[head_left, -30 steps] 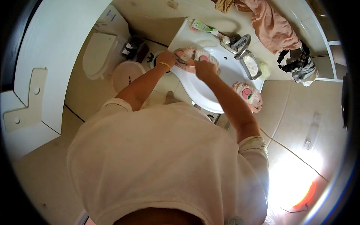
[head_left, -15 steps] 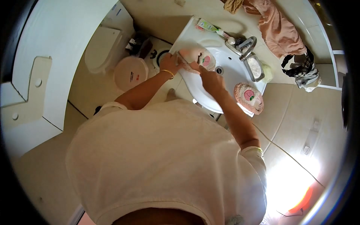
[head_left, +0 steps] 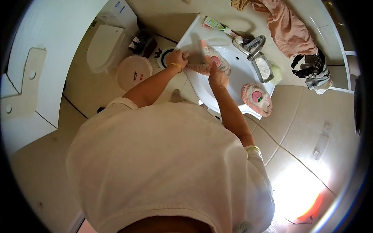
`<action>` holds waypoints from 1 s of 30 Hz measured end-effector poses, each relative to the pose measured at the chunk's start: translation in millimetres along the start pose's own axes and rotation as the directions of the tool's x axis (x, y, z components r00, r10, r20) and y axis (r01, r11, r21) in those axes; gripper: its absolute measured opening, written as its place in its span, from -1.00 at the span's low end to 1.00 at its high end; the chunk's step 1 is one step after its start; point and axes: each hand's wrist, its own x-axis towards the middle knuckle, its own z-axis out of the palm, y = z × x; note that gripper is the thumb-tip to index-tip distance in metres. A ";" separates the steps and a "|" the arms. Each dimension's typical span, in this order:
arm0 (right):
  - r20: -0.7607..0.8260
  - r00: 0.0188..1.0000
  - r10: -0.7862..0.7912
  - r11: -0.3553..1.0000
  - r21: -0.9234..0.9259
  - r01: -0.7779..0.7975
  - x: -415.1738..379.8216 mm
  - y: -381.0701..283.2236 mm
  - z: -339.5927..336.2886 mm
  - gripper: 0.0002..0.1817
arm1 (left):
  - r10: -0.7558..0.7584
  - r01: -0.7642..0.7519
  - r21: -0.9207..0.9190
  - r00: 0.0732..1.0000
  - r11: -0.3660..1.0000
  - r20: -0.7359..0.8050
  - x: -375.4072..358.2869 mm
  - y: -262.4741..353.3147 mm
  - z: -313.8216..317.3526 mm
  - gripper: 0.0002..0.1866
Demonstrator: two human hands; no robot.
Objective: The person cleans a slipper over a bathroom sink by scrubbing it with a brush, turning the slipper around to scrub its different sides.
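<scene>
A pink fluffy slipper (head_left: 220, 63) lies over the left part of the white washbasin (head_left: 237, 83). My left hand (head_left: 176, 58), with a yellow band at the wrist, grips the slipper's end at the basin's left rim. My right hand (head_left: 217, 76) is closed on a pink brush (head_left: 204, 45) that stands up against the slipper. A second pink slipper (head_left: 256, 98) rests on the basin's near right rim, apart from both hands.
A tap (head_left: 252, 44), a soap dish (head_left: 263, 68) and a toothpaste tube (head_left: 213, 24) line the basin's back. A pink towel (head_left: 289, 31) and a plaid cloth (head_left: 311, 73) hang at the right. The toilet (head_left: 103, 46) and a white bucket (head_left: 134, 72) stand at the left.
My right hand has drawn back toward me along the slipper and the brush now points up. The left hand has shifted slightly up the rim, still holding the slipper.
</scene>
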 end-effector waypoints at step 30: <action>0.004 0.977 -0.213 0.975 -0.065 0.213 -39.4 1.2 -40.3 -0.60 | 0.121 -0.115 0.056 0.984 0.992 -0.129 -19.5 -37.2 -4.5 -0.30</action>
